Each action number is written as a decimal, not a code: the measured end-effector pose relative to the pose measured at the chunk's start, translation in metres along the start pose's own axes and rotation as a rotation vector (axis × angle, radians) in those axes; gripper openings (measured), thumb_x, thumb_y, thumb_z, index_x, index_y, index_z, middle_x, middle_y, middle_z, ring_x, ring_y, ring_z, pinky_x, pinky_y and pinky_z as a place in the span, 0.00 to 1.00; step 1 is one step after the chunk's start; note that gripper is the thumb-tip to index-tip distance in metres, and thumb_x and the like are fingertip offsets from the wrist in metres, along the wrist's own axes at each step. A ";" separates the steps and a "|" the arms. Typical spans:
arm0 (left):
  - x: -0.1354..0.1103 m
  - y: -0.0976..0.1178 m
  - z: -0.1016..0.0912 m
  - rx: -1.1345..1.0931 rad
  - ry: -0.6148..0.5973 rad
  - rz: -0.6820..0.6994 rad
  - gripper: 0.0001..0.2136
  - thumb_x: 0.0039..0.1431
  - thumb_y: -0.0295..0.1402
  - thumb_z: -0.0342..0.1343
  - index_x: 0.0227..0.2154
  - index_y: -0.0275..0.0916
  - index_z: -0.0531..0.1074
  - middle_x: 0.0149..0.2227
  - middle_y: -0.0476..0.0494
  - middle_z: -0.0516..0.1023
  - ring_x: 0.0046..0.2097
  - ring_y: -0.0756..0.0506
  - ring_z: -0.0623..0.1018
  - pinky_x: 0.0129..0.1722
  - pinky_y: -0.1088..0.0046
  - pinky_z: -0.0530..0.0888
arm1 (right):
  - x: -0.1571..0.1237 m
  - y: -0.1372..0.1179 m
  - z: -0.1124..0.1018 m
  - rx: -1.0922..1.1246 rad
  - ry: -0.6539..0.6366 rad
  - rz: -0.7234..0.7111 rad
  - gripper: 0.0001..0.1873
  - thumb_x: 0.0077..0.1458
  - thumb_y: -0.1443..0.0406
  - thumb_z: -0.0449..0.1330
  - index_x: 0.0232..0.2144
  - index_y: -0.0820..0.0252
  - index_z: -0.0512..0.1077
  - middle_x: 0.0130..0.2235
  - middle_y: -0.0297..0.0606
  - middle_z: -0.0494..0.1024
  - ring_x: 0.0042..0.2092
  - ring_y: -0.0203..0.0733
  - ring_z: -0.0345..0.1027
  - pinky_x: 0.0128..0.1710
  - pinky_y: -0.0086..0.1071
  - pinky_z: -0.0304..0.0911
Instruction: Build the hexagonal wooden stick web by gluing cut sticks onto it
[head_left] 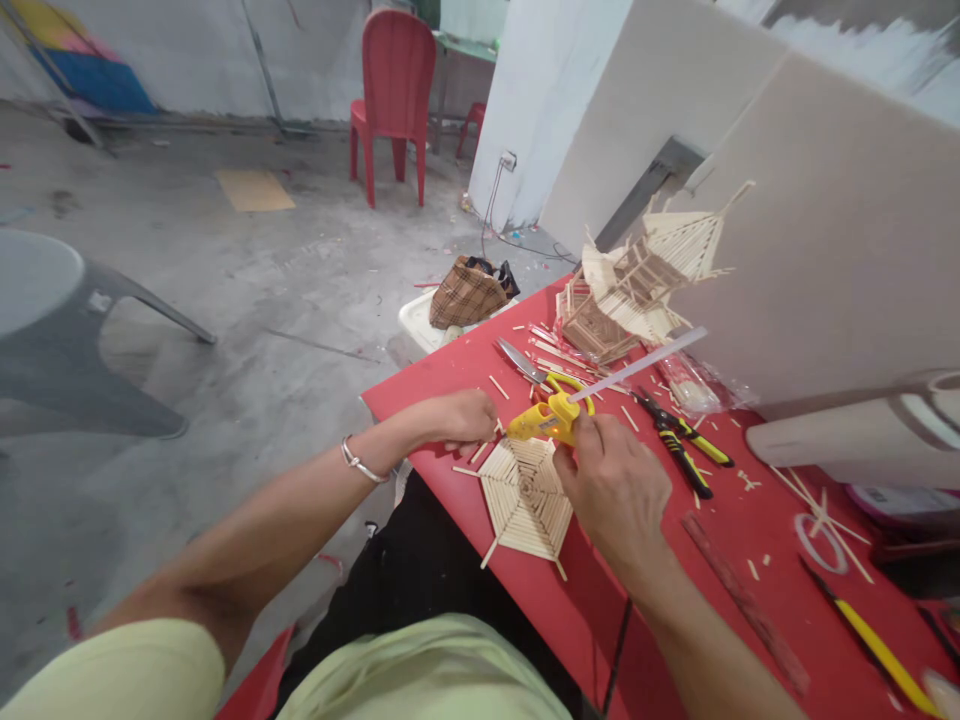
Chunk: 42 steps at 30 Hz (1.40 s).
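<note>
My right hand (pixel 619 480) grips a yellow hot glue gun (pixel 544 418), with a long glue stick (pixel 641 362) poking out of its back end. The gun's nozzle points left, close to the fingers of my left hand (pixel 463 418). Those fingers are pinched together at the upper left edge of a web-shaped panel of wooden sticks (pixel 526 500); whatever they hold is too small to make out. The panel lies flat on the red table (pixel 442 520), with stick ends jutting past its rim.
Scissors (pixel 525 362) and pliers (pixel 679 450) lie beyond the glue gun. A stick-built model house (pixel 637 280) stands at the back. Loose sticks, a tape roll (pixel 820 543) and a yellow-handled cutter (pixel 874 640) are on the right. A plaid bag (pixel 466 295) sits past the table edge.
</note>
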<state>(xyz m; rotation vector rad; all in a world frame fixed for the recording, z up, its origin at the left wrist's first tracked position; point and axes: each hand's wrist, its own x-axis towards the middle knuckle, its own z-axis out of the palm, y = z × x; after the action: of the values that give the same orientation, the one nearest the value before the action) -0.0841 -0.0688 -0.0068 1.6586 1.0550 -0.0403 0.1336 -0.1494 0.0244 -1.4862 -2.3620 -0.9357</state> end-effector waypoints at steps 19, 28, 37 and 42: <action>-0.003 0.003 0.001 -0.011 -0.006 -0.006 0.08 0.48 0.26 0.50 0.18 0.36 0.71 0.15 0.47 0.70 0.15 0.51 0.65 0.18 0.75 0.64 | -0.010 -0.014 -0.014 0.125 0.008 -0.038 0.14 0.61 0.67 0.56 0.49 0.65 0.70 0.37 0.38 0.78 0.34 0.41 0.67 0.34 0.34 0.55; -0.005 0.004 0.003 -0.006 0.032 0.011 0.10 0.48 0.25 0.49 0.14 0.37 0.67 0.14 0.47 0.69 0.14 0.51 0.64 0.17 0.75 0.63 | -0.012 -0.017 -0.019 0.159 -0.010 -0.052 0.12 0.63 0.66 0.55 0.48 0.63 0.71 0.36 0.39 0.77 0.36 0.41 0.68 0.35 0.35 0.56; -0.005 0.005 0.003 -0.009 0.031 0.002 0.10 0.48 0.25 0.49 0.14 0.37 0.67 0.14 0.47 0.69 0.14 0.51 0.64 0.17 0.75 0.63 | -0.013 -0.020 -0.017 0.172 0.010 -0.061 0.12 0.63 0.67 0.55 0.48 0.64 0.71 0.36 0.39 0.77 0.35 0.42 0.67 0.35 0.36 0.55; -0.005 0.004 0.004 -0.014 0.044 0.014 0.11 0.48 0.26 0.49 0.14 0.37 0.67 0.14 0.48 0.69 0.14 0.51 0.64 0.17 0.75 0.62 | -0.015 -0.018 -0.017 0.174 0.004 -0.048 0.13 0.64 0.66 0.54 0.49 0.64 0.71 0.36 0.39 0.77 0.35 0.42 0.68 0.35 0.36 0.56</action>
<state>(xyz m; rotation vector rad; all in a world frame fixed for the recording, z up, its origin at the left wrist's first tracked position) -0.0825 -0.0747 -0.0030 1.6607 1.0741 0.0125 0.1222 -0.1758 0.0229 -1.3669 -2.4160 -0.7210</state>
